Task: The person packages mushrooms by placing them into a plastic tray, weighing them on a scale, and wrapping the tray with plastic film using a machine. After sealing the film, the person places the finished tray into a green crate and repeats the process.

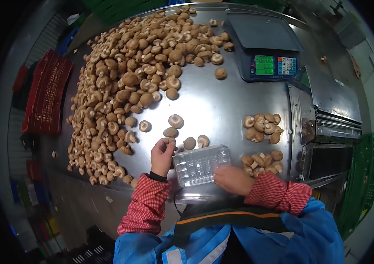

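Observation:
A clear plastic tray (198, 166) sits in front of me near the table's front edge, with nothing visible inside. My right hand (233, 179) is closed on its right end. At the tray's left end my left hand (163, 154) is closed, thumb and fingers together; what it pinches, if anything, is hidden. Just beyond the tray lie several loose shiitake mushrooms, among them a brown-capped mushroom (189, 143) and an upturned mushroom (203, 141). Another upturned mushroom (176, 121) lies farther off.
A large mushroom heap (130, 79) covers the table's left and back. A digital scale (266, 48) stands at the back right. Two filled trays of mushrooms, a farther tray (262, 127) and a nearer tray (261, 163), are on the right, beside a metal machine (332, 101). A red crate (48, 92) stands left.

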`<act>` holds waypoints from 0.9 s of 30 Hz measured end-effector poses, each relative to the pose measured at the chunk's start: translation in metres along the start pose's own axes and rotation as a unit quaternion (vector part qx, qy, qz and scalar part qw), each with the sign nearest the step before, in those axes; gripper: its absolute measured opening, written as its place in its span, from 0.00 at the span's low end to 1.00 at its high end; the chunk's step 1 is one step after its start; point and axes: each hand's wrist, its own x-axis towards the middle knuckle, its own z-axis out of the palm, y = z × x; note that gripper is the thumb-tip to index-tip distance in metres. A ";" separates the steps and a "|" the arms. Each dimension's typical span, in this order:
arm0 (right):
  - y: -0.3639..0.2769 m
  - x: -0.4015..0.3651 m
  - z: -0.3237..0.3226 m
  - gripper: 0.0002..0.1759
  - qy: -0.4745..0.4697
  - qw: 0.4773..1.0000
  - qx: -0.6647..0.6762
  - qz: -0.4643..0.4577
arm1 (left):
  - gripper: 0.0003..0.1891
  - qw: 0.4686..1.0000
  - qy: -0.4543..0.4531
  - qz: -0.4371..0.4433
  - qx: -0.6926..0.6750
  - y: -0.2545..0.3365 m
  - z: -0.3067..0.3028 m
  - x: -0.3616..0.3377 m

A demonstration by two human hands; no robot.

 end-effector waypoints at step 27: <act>0.010 0.000 0.018 0.03 0.007 0.996 0.010 -0.085 | 0.10 0.993 0.009 -0.100 0.056 -0.008 -0.054 -0.060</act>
